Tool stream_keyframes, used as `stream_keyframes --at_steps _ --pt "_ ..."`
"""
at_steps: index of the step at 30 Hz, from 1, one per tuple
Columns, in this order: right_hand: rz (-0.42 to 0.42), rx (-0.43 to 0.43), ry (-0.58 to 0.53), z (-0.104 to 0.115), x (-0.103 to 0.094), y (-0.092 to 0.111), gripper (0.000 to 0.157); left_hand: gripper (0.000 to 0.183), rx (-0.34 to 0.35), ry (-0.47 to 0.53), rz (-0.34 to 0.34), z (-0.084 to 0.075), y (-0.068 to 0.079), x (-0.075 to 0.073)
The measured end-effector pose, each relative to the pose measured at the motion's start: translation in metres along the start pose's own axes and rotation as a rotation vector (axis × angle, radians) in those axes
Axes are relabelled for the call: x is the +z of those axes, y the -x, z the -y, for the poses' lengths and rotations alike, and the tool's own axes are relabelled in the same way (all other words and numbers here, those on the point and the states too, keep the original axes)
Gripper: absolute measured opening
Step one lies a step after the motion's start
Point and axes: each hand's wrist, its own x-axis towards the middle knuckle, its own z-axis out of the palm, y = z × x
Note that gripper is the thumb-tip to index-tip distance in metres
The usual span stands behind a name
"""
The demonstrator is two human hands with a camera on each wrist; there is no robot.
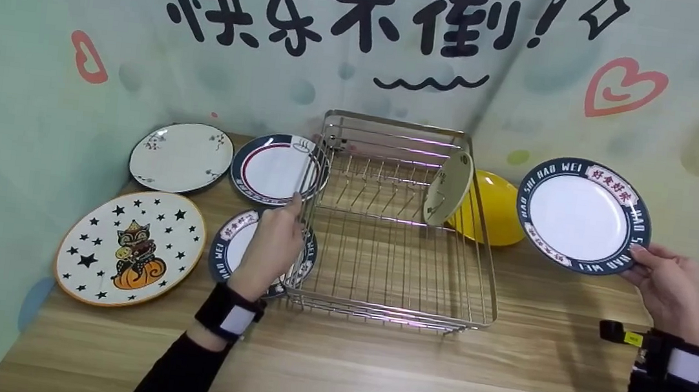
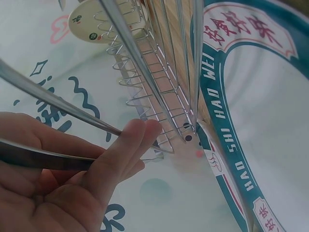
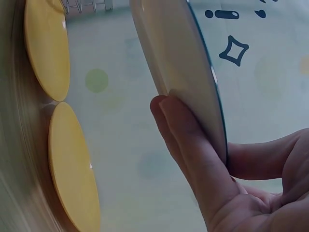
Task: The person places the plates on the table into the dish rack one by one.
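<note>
My right hand (image 1: 671, 285) pinches the edge of a white plate (image 1: 576, 216) with a dark blue lettered rim, held tilted in the air right of the wire dish rack (image 1: 396, 122). In the right wrist view, fingers lie along the plate's pale underside (image 3: 181, 58) and the thumb is on its other face. My left hand (image 1: 273, 246) grips the rack's left side; the left wrist view shows fingers curled round its metal rail (image 2: 53, 159). A small cream plate (image 1: 449, 190) stands on edge in the rack's right part.
Left of the rack lie a floral white plate (image 1: 181, 159), a blue-rimmed plate (image 1: 274, 172), a lettered blue-rimmed plate (image 1: 234, 245) and a large orange-rimmed plate (image 1: 102, 228). A yellow plate (image 1: 497, 208) is behind the rack's right side; another yellow plate (image 3: 72, 169) appears in the right wrist view.
</note>
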Motion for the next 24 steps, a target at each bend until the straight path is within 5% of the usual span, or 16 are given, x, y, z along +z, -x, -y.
stream_keyframes --at_steps 11,24 --pt "0.022 0.0 0.035 -0.006 0.009 0.0 0.012 0.055 -0.024 0.004 0.016 -0.002 0.002 -0.004" --pt "0.052 -0.078 -0.098 -0.017 0.029 0.005 0.01 0.056 -0.013 -0.009 0.007 -0.003 0.002 -0.002"
